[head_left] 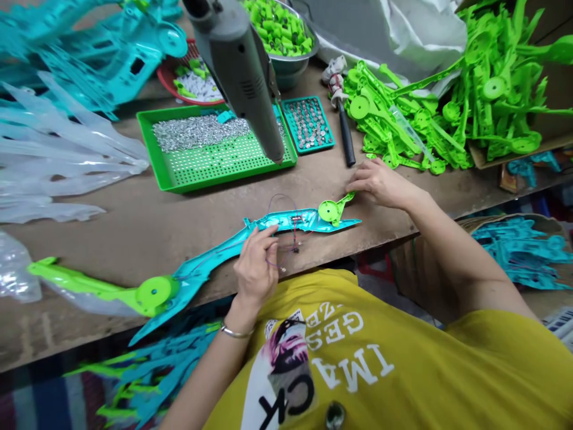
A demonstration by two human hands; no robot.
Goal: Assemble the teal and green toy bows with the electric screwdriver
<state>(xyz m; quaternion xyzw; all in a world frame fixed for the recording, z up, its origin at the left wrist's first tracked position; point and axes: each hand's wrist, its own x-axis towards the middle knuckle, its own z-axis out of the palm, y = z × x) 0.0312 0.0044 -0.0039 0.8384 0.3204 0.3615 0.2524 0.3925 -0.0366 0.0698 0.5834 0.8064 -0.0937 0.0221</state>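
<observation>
A long curved blue plastic shell (233, 239), which looks like half of a toy bow, lies along the table's front edge. Thin wires (295, 233) hang from its middle. My left hand (257, 266) grips the shell near its centre, fingertips on its edge. At the shell's right end sits a green plastic arm (330, 211) with a round disc. My right hand (378, 182) pinches this arm's tip, with the fingers closed. Another green arm (154, 295) is at the shell's left end and points away to the left.
A grey power screwdriver (237, 77) hangs above a green tray (215, 170) of screws. Beside it stand a small teal tray (308, 122) and a black-handled hammer (345, 134). Green parts (403, 119) pile up at right, blue parts (111, 54) at back left, clear plastic bags (67, 149) at left.
</observation>
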